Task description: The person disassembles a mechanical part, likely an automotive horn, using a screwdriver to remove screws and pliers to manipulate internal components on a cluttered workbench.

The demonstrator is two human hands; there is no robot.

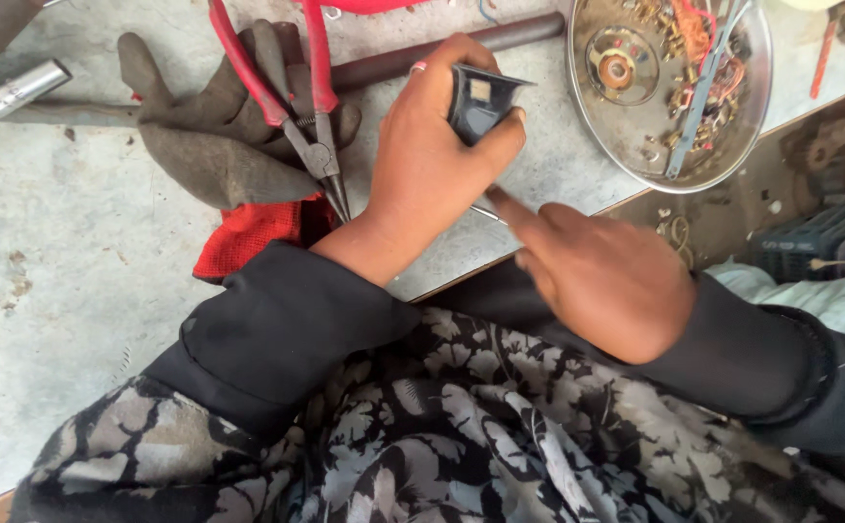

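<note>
The left hand [432, 160] is clamped around a small black housing [480, 102], thumb on its near side and fingers wrapped over the far side, holding it just above the grey worktop [83, 242] near the centre of the view. At about four o'clock from it, the right hand [601, 276] has its fingers drawn together around a thin metal tool [487, 212], probably a small screwdriver, though only a short stretch of shaft shows between the two hands.

At two o'clock from the housing sits a round metal dish [732, 145]. It holds a circular part with a copper-coloured centre [617, 66], a heap of small brass-toned bits, tangled red and orange wires [701, 29], and a long flat metal strip [703, 92] lying across them.

At nine o'clock from the left hand, red-handled pliers [291, 97] rest on a dark work glove [219, 136] with a red cuff. A dark rod [509, 34] lies behind the hand, and a socket tool [11, 92] lies at the far left edge.
</note>
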